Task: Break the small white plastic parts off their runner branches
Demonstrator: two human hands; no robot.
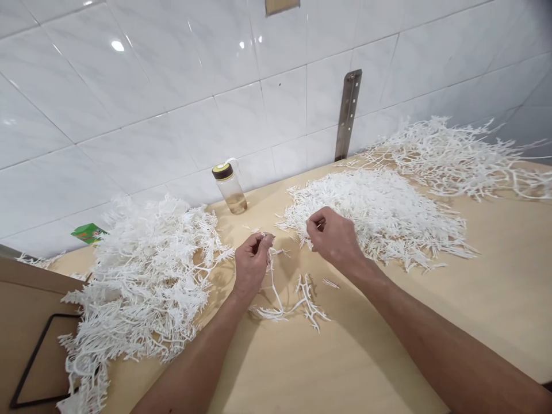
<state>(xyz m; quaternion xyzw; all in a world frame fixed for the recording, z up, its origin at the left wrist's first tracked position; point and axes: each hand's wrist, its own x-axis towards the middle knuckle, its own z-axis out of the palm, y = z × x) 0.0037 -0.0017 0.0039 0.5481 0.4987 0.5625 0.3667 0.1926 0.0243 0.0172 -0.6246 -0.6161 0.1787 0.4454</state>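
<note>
My left hand [252,264] is closed, thumb against the fingers, on a white branching plastic sprig [276,287] whose thin stem hangs down to the tabletop. Its lower branches [308,302] spread over the wood in front of me. To the right, my right hand [334,236] is closed in a pinch at the near left edge of a heap of small white pieces [379,213]. What its fingertips hold, if anything, is too small to make out. A few loose slivers [331,283] lie on the table between my forearms.
A big pile of white branched sprigs [159,276] covers the left side, beside a cardboard box [34,333]. More stems [466,158] lie at the back right. A bottle [230,190] and an upright metal bracket [348,115] stand near the tiled wall; a green carton [88,233] is far left.
</note>
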